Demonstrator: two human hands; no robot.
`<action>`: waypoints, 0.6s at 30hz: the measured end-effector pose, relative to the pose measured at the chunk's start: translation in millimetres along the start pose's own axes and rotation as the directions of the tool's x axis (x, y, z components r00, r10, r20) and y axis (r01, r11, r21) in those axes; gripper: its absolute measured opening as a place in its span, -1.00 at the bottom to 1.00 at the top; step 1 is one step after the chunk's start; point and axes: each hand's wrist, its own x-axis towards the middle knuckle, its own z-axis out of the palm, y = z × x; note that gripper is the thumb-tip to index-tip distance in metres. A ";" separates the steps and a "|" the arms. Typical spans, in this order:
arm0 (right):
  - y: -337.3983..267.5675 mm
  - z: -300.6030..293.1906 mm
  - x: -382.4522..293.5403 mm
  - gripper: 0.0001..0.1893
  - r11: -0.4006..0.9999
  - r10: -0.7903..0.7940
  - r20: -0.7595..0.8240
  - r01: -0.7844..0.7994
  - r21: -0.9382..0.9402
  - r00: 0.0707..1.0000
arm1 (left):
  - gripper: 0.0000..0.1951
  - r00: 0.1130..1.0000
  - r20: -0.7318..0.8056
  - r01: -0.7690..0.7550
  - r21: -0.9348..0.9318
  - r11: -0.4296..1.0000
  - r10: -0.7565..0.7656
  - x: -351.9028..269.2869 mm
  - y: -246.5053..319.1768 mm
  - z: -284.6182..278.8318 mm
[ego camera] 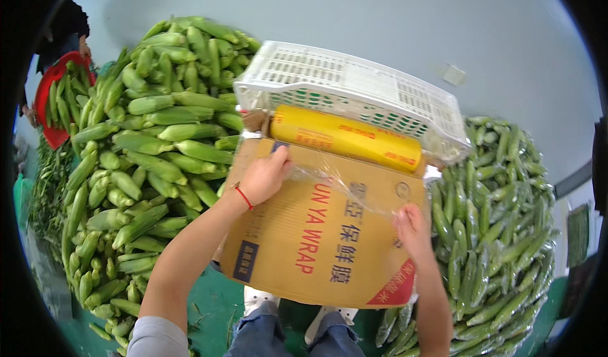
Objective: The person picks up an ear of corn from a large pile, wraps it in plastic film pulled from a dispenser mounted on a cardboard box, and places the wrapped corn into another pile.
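Observation:
A sheet of clear cling film (327,174) stretches between my two hands over a printed cardboard box panel (280,224). My left hand (267,175), with a red cord bracelet at the wrist, pinches the film near the panel's upper left. Lower on the right side, my right hand (412,226) grips the film's other end. Just beyond the panel lies a yellow cling film roll (346,136), from which the film appears to run. Behind the roll, a white plastic crate (351,74) rests on its side with its slotted face up.
Unwrapped green corn ears (156,134) are heaped at left, film-wrapped ears (494,224) at right. Far left, a person (66,29) holds a red basin (59,96) of corn. A pale wall (380,15) stands behind. My white shoes (327,316) are on the green floor (209,305).

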 end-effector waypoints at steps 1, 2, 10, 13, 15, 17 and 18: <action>-0.4 -7.2 -10.1 -0.88 0.996 0.086 0.097 -0.082 -0.037 0.992 | -0.88 0.997 0.069 -0.021 0.032 0.999 0.019 -11.8 6.9 -14.7; -14.2 -2.4 -26.7 -0.88 0.992 0.119 0.067 -0.122 0.038 0.991 | -0.90 0.990 0.143 -0.028 0.067 0.997 0.018 -30.1 17.1 -28.4; -31.2 -5.5 -133.3 -0.74 0.884 0.311 0.504 -0.050 -0.465 0.806 | -0.91 0.964 0.078 -0.250 -0.049 0.967 0.253 -242.1 36.3 -50.9; -29.2 7.4 -142.6 -0.72 0.853 0.373 0.429 -0.121 -0.508 0.823 | -0.82 0.908 -0.355 0.198 -0.100 0.975 -0.221 -282.6 -22.7 -26.8; -27.6 9.2 -139.1 -0.71 0.873 0.344 0.396 -0.133 -0.470 0.851 | -0.41 0.357 -0.315 0.118 -0.919 0.377 -0.879 -283.7 -115.2 -12.6; -16.4 11.0 -131.8 -0.70 0.894 0.359 0.428 -0.174 -0.413 0.829 | -0.28 -0.158 0.016 -0.120 -0.993 0.003 -0.987 -307.0 -223.0 -46.7; -13.3 6.2 -130.9 -0.70 0.884 0.384 0.411 -0.200 -0.423 0.827 | -0.24 -0.227 -0.045 -0.098 -0.993 0.069 -0.973 -293.6 -239.9 -57.0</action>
